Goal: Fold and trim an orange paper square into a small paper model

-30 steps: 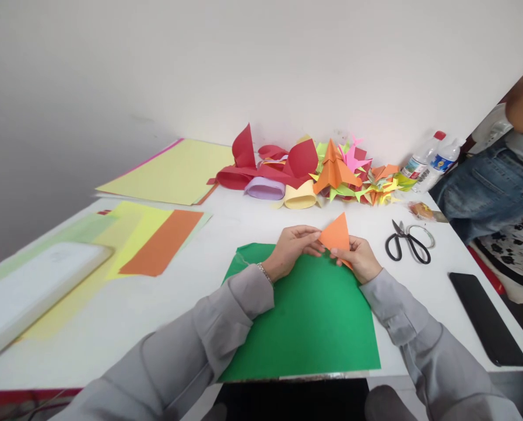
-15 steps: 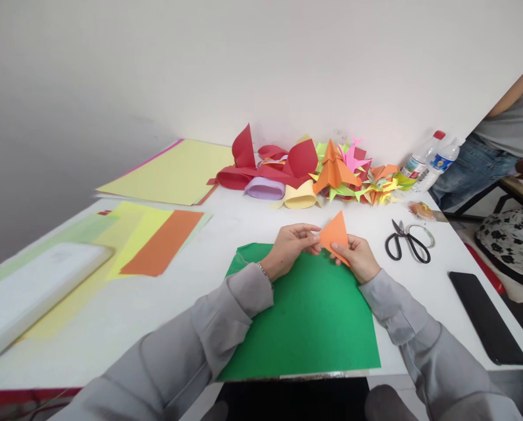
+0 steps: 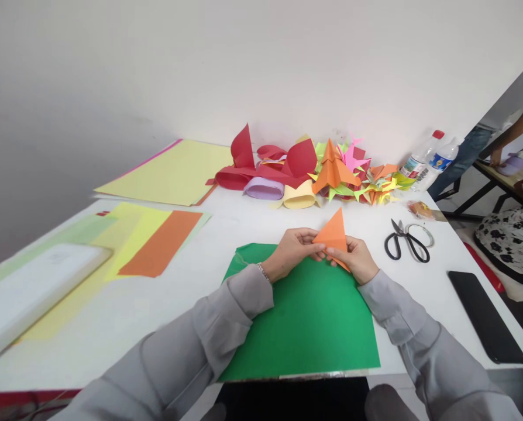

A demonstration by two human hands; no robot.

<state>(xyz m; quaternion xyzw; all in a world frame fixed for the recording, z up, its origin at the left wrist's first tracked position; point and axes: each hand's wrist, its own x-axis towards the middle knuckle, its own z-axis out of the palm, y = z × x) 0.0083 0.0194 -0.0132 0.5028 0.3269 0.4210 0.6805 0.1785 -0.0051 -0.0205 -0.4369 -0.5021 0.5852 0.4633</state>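
Note:
A folded orange paper triangle (image 3: 333, 231) is held up above the far part of a green sheet (image 3: 305, 318), its tip pointing up and away from me. My left hand (image 3: 297, 250) pinches its left corner between thumb and fingers. With the thumb across its lower front, my right hand (image 3: 353, 257) grips the right side. Both thumbs nearly meet at the lower edge. The fingers behind the paper are partly hidden.
Black-handled scissors (image 3: 407, 241) and a black phone (image 3: 485, 316) lie to the right. Folded paper figures (image 3: 335, 169) and two bottles (image 3: 437, 161) stand along the wall. Coloured sheets (image 3: 161, 242) and a white box-like object (image 3: 42, 292) are left. Another person's arm (image 3: 518, 126) shows far right.
My left hand has moved onto the triangle's left corner, and the paper has shifted slightly left and turned. At the far right, the other person has moved away from the table.

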